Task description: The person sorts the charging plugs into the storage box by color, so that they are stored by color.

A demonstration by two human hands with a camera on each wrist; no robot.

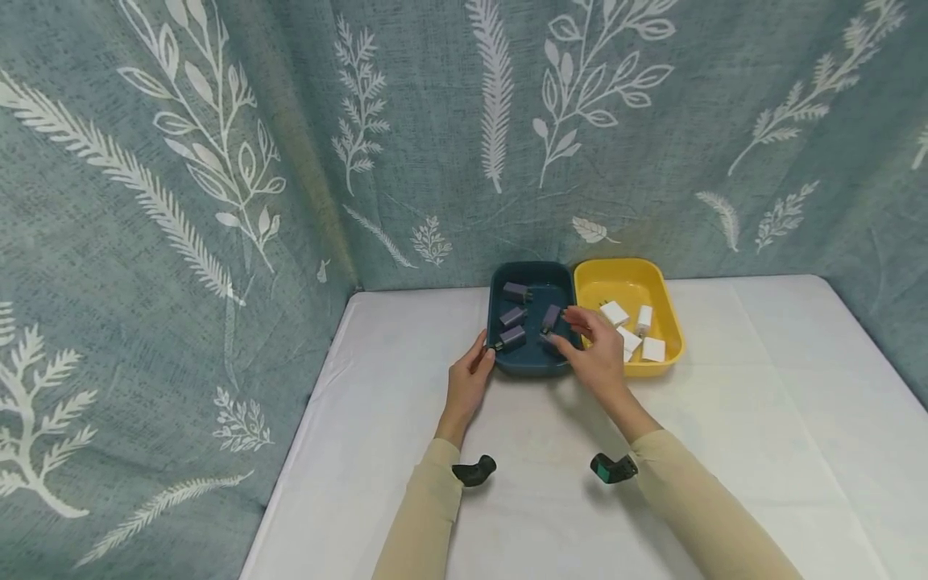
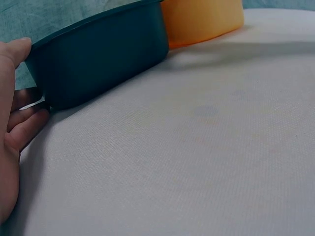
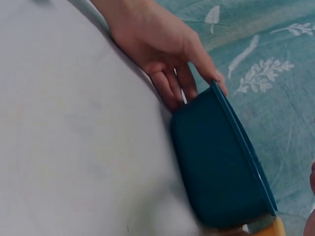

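At the near left corner of a dark blue bin (image 1: 532,370), my left hand (image 1: 467,385) grips the rim. In the right wrist view the left thumb (image 3: 211,73) lies on the rim while the other fingers are against the outer wall. My right hand (image 1: 598,354) reaches over the bin's right side, thumb and fingers apart. Close at its fingertips is a dark purple charger plug (image 1: 553,316); I cannot tell whether they pinch it. Another plug (image 1: 548,345) lies partly under the right thumb. Several more purple plugs (image 1: 512,337) lie in the bin's left half.
A yellow bin (image 1: 673,322) stands against the blue bin's right side, with several white charger plugs (image 1: 654,349) inside; the right hand partly covers it. Both bins stand at the back of a white-covered table (image 1: 761,419), before a patterned blue-green curtain (image 1: 435,161).
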